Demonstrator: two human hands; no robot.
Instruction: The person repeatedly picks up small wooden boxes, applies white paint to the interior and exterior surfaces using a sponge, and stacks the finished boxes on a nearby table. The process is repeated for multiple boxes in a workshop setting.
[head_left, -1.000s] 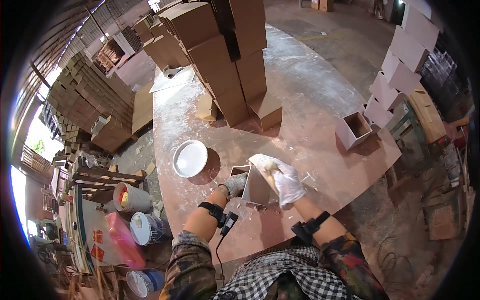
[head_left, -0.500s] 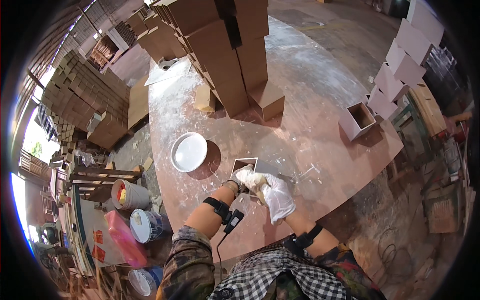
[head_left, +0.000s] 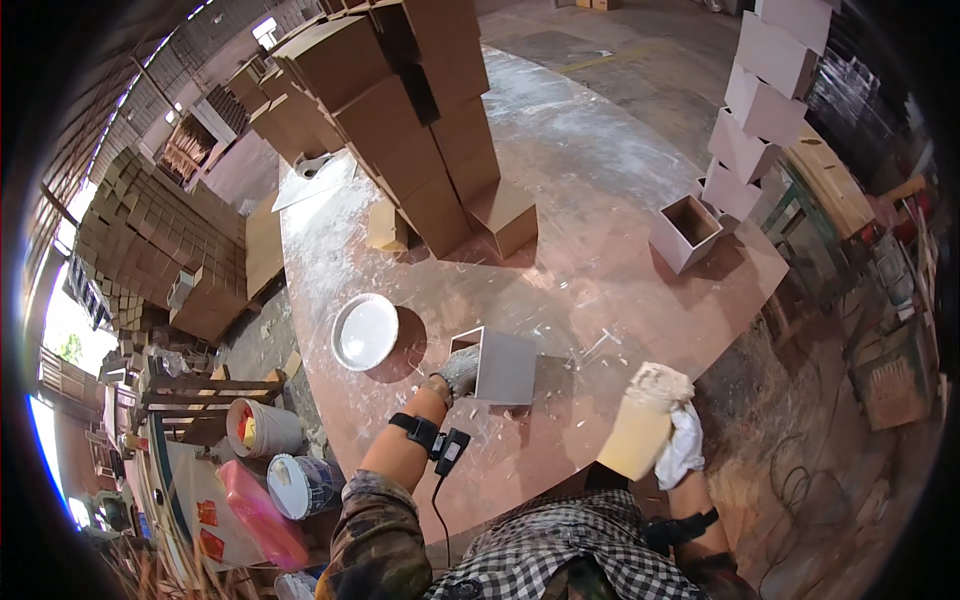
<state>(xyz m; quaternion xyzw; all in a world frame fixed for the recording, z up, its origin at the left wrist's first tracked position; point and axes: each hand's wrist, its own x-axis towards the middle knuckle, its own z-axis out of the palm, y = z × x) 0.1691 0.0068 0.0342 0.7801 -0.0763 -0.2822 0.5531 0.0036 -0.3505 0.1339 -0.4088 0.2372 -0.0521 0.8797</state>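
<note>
A small pale grey, open-ended box (head_left: 506, 367) is near the table's front edge, its opening turned left. My left hand (head_left: 460, 370), in a grey glove, reaches into that opening and holds the box from inside; the fingertips are hidden by its wall. Off to the right, beyond the table's front edge, my white-gloved right hand (head_left: 682, 447) grips a pale yellow sponge-like block (head_left: 637, 432). The block's upper end is coated in a lumpy white substance.
A round white tub (head_left: 365, 332) stands left of the box on the dusty table (head_left: 580, 270). Tall brown boxes (head_left: 430, 150) rise at the back. White boxes (head_left: 757, 105) are stacked at the right, beside an open one (head_left: 687, 234). Buckets (head_left: 300, 487) stand on the left.
My right hand has moved away from the box to the right, carrying the yellow block. The box now shows its plain side, with my left hand still inside it. The view has shifted slightly.
</note>
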